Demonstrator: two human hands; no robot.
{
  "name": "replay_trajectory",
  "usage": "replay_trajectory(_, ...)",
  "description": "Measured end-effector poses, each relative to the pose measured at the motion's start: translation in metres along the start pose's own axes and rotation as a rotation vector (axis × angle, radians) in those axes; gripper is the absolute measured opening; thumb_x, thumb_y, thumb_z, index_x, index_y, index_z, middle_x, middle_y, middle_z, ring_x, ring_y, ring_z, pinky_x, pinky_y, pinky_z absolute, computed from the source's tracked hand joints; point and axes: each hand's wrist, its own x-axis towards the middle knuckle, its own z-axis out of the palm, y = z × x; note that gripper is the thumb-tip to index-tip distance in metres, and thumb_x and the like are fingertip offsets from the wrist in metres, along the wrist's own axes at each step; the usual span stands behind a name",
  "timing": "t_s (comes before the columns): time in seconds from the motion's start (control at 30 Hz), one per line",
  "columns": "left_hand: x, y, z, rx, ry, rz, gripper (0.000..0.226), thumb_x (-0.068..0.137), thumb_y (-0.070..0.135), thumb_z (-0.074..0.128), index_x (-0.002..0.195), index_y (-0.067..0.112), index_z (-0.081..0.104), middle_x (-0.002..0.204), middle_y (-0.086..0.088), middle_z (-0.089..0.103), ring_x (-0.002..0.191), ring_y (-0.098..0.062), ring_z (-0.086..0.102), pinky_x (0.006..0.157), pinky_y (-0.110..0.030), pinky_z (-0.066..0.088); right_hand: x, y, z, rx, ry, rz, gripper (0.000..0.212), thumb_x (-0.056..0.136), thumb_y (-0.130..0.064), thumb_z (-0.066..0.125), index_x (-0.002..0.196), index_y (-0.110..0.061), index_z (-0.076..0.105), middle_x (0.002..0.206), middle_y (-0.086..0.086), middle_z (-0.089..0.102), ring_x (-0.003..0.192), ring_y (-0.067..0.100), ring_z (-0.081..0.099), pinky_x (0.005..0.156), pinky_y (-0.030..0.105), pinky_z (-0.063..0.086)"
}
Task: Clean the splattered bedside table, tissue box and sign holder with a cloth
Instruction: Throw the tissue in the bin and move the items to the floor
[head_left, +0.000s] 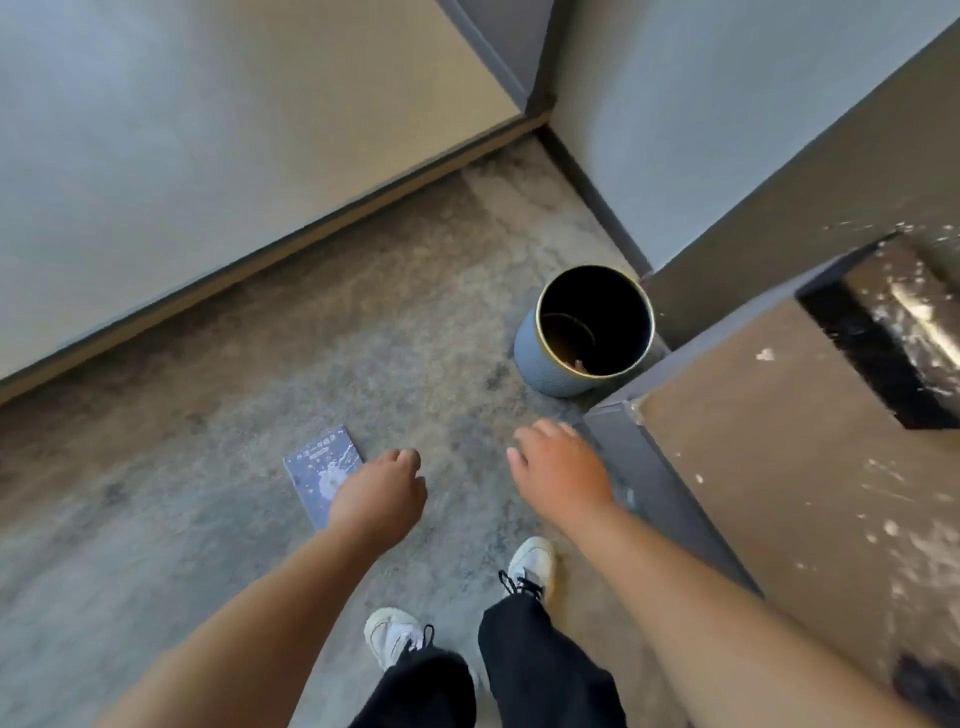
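The bedside table (769, 441) stands at the right, its brown top flecked with white splatter. On its far end sits a black tissue box (862, 358), also splattered. A blue sign card (317, 467) with a white splash lies flat on the floor, its near corner hidden behind my left hand (379, 493). That hand hangs above the floor with fingers loosely curled and nothing visible in it. My right hand (561, 467) hovers beside the table's near corner, fingers relaxed and empty. No cloth is in view.
A round blue waste bin (545, 371) with a gold rim stands on the floor in the corner, against the table's far side. Grey walls run along the left and the back. My two white shoes (530, 564) are on the mottled grey floor below my hands.
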Motion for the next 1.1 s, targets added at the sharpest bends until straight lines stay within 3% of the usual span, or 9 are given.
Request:
replay_trajectory(0.17, 0.032, 0.111, -0.047, -0.150, 0.044, 0.102, 0.019, 0.098, 0.032, 0.039, 0.099, 0.018, 0.052, 0.099, -0.006, 0.062, 0.081, -0.026, 0.057, 0.065, -0.033, 0.043, -0.023, 0.076, -0.072, 0.426, 0.246, 0.331, 0.030, 0.096, -0.028, 0.050, 0.114, -0.009, 0.066, 0.116, 0.011, 0.064, 0.109, 0.030, 0.056, 0.089, 0.036, 0.042)
replay_trajectory(0.37, 0.078, 0.256, -0.066, -0.099, 0.026, 0.293, 0.019, 0.098, 0.030, 0.037, 0.087, 0.020, 0.050, 0.090, -0.002, 0.058, 0.073, -0.022, 0.053, 0.059, -0.032, 0.036, -0.046, 0.192, -0.109, 0.658, 0.378, 0.638, 0.031, 0.099, -0.030, 0.045, 0.108, -0.011, 0.067, 0.108, 0.010, 0.068, 0.100, 0.027, 0.061, 0.085, 0.039, 0.050)
replay_trajectory(0.53, 0.131, 0.360, -0.066, -0.104, 0.063, 0.435, 0.022, 0.097, 0.029, 0.040, 0.094, 0.015, 0.057, 0.091, -0.003, 0.058, 0.077, -0.024, 0.057, 0.061, -0.033, 0.041, -0.060, 0.286, -0.115, 0.811, 0.608, 0.817, 0.026, 0.099, -0.028, 0.044, 0.110, -0.016, 0.065, 0.113, 0.005, 0.065, 0.095, 0.017, 0.058, 0.077, 0.034, 0.049)
replay_trajectory(0.67, 0.166, 0.425, -0.062, -0.166, 0.112, 0.428, 0.024, 0.098, 0.030, 0.037, 0.102, 0.015, 0.055, 0.095, -0.005, 0.059, 0.075, -0.025, 0.057, 0.059, -0.032, 0.038, -0.068, 0.345, -0.115, 0.796, 0.863, 1.002, 0.026, 0.099, -0.029, 0.044, 0.106, -0.014, 0.064, 0.109, 0.007, 0.062, 0.084, 0.015, 0.051, 0.072, 0.026, 0.036)
replay_trajectory(0.77, 0.188, 0.457, -0.056, -0.274, 0.145, 0.342, 0.027, 0.098, 0.031, 0.036, 0.107, 0.013, 0.053, 0.102, -0.008, 0.058, 0.083, -0.028, 0.057, 0.067, -0.034, 0.041, -0.069, 0.376, -0.114, 0.838, 0.996, 1.078, 0.018, 0.097, -0.026, 0.046, 0.098, -0.017, 0.062, 0.110, 0.007, 0.058, 0.084, 0.016, 0.053, 0.074, 0.027, 0.037)
replay_trajectory(0.9, 0.208, 0.480, -0.044, -0.282, 0.144, 0.304, 0.030, 0.099, 0.030, 0.031, 0.108, 0.011, 0.053, 0.102, -0.011, 0.057, 0.089, -0.031, 0.055, 0.074, -0.036, 0.041, -0.055, 0.405, -0.110, 1.003, 0.916, 1.139, 0.027, 0.098, -0.036, 0.044, 0.107, -0.015, 0.059, 0.110, 0.010, 0.062, 0.092, 0.023, 0.058, 0.079, 0.034, 0.046)
replay_trajectory(1.03, 0.220, 0.495, -0.035, -0.362, 0.124, 0.301, 0.031, 0.098, 0.031, 0.028, 0.095, 0.012, 0.052, 0.093, -0.009, 0.056, 0.085, -0.030, 0.051, 0.070, -0.035, 0.035, -0.040, 0.414, -0.108, 1.091, 0.883, 1.125, 0.035, 0.098, -0.046, 0.035, 0.096, -0.019, 0.058, 0.101, 0.010, 0.065, 0.090, 0.028, 0.059, 0.082, 0.043, 0.049)
replay_trajectory(1.1, 0.226, 0.498, -0.033, -0.387, 0.105, 0.313, 0.032, 0.098, 0.035, 0.028, 0.094, 0.016, 0.053, 0.089, -0.008, 0.056, 0.084, -0.030, 0.052, 0.069, -0.035, 0.036, -0.034, 0.415, -0.107, 1.114, 0.887, 1.099, 0.039, 0.098, -0.048, 0.035, 0.101, -0.018, 0.060, 0.102, 0.009, 0.065, 0.091, 0.028, 0.059, 0.083, 0.042, 0.049)
